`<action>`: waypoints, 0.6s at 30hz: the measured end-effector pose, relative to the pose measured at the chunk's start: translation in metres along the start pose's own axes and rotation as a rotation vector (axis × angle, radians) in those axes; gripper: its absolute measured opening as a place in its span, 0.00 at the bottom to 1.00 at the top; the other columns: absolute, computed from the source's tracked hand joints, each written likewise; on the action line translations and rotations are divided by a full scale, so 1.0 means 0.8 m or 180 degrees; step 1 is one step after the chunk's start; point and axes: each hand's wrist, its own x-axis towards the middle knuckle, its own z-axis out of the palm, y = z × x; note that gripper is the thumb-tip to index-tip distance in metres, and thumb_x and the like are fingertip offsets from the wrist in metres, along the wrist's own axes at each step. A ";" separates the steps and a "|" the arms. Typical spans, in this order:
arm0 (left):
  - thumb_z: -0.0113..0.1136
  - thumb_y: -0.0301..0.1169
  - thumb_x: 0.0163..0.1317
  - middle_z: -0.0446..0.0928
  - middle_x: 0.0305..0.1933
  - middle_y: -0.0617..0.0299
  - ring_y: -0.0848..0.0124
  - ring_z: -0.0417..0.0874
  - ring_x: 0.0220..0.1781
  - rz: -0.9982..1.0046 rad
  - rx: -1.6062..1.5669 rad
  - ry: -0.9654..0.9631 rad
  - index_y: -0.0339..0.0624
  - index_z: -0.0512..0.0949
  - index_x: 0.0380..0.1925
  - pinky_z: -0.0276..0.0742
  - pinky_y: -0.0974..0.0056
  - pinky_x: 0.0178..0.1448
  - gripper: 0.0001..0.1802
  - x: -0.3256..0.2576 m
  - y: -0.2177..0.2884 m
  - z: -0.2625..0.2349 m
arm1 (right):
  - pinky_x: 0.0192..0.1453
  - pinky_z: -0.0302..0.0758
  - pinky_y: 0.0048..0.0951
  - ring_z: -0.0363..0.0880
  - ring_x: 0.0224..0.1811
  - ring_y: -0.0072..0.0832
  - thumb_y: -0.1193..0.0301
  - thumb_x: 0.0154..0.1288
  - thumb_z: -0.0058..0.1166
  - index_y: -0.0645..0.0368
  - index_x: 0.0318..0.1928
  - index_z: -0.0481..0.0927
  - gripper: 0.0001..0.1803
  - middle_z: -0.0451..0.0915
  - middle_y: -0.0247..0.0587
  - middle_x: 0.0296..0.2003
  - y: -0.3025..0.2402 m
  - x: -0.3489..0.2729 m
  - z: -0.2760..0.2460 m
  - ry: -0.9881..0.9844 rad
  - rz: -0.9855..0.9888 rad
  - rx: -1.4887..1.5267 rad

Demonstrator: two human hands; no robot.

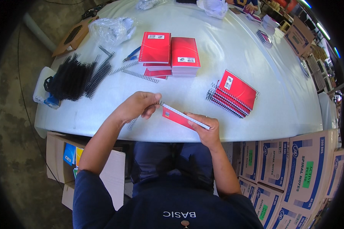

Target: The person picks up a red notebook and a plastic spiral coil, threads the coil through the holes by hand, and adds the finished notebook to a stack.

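Notebook [181, 117], thin and red with a pale page edge turned up, sits tilted just above the near rim of the white bench [279, 76]. Right hand [206, 129] has its grip closed on the lower end. Left hand [138, 106] pinches the wire spiral [160, 102] at the upper end, with black coils [74, 78] and red stacks [168, 53] farther back.

Red notebook [183, 117] between both hands, left hand [137, 107] at its wire spiral [159, 102], right hand [206, 129] underneath.
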 end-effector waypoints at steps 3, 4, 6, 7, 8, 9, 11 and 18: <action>0.58 0.36 0.63 0.70 0.30 0.64 0.77 0.71 0.33 0.1952 0.1237 0.0149 0.40 0.73 0.26 0.68 0.73 0.38 0.12 -0.001 -0.004 -0.010 | 0.49 0.74 0.22 0.79 0.42 0.21 0.81 0.60 0.57 0.66 0.47 0.81 0.13 0.83 0.43 0.41 0.000 0.000 0.002 0.0038 -0.0015 -0.0024; 0.64 0.32 0.56 0.72 0.35 0.61 0.75 0.73 0.38 0.1866 0.1566 0.0278 0.43 0.73 0.25 0.69 0.68 0.43 0.09 -0.006 0.005 -0.009 | 0.49 0.74 0.21 0.79 0.42 0.20 0.81 0.59 0.57 0.66 0.47 0.81 0.13 0.83 0.43 0.41 0.000 -0.001 0.001 0.0085 0.0087 -0.0037; 0.65 0.31 0.55 0.74 0.37 0.60 0.71 0.75 0.40 0.2290 0.2381 0.0488 0.44 0.76 0.28 0.68 0.64 0.47 0.07 -0.008 0.010 0.002 | 0.48 0.74 0.21 0.79 0.41 0.20 0.81 0.59 0.57 0.66 0.46 0.81 0.13 0.83 0.43 0.40 -0.001 -0.002 0.001 0.0140 0.0183 -0.0079; 0.65 0.31 0.55 0.75 0.38 0.59 0.69 0.75 0.41 0.2248 0.2671 0.0489 0.44 0.77 0.30 0.68 0.62 0.48 0.07 -0.009 0.014 0.006 | 0.48 0.74 0.21 0.79 0.41 0.20 0.81 0.59 0.57 0.66 0.46 0.81 0.13 0.83 0.42 0.40 -0.004 -0.002 0.001 0.0148 0.0177 -0.0107; 0.65 0.31 0.54 0.75 0.39 0.59 0.68 0.76 0.42 0.2208 0.2959 0.0486 0.45 0.78 0.32 0.67 0.60 0.50 0.07 -0.012 0.018 0.011 | 0.48 0.74 0.21 0.79 0.41 0.20 0.81 0.60 0.57 0.66 0.46 0.81 0.13 0.83 0.42 0.40 -0.006 -0.002 0.001 0.0156 0.0170 -0.0136; 0.65 0.32 0.54 0.76 0.41 0.59 0.66 0.76 0.43 0.1915 0.3124 0.0371 0.45 0.78 0.35 0.66 0.59 0.51 0.09 -0.015 0.025 0.014 | 0.48 0.74 0.21 0.79 0.41 0.19 0.81 0.60 0.57 0.66 0.46 0.81 0.13 0.83 0.42 0.40 -0.008 -0.002 0.002 0.0145 0.0190 -0.0139; 0.65 0.33 0.54 0.77 0.42 0.61 0.64 0.76 0.45 0.1825 0.3569 0.0471 0.46 0.79 0.39 0.65 0.58 0.52 0.12 -0.019 0.036 0.025 | 0.48 0.74 0.21 0.79 0.41 0.19 0.80 0.60 0.57 0.66 0.46 0.81 0.12 0.83 0.42 0.40 -0.010 -0.002 0.002 0.0122 0.0231 -0.0144; 0.65 0.32 0.51 0.76 0.37 0.64 0.63 0.76 0.44 0.1997 0.4234 0.0833 0.46 0.77 0.35 0.66 0.60 0.50 0.11 -0.022 0.036 0.029 | 0.48 0.73 0.23 0.79 0.41 0.22 0.78 0.62 0.55 0.65 0.49 0.79 0.14 0.83 0.44 0.41 -0.017 0.003 0.006 -0.0196 0.0081 -0.0379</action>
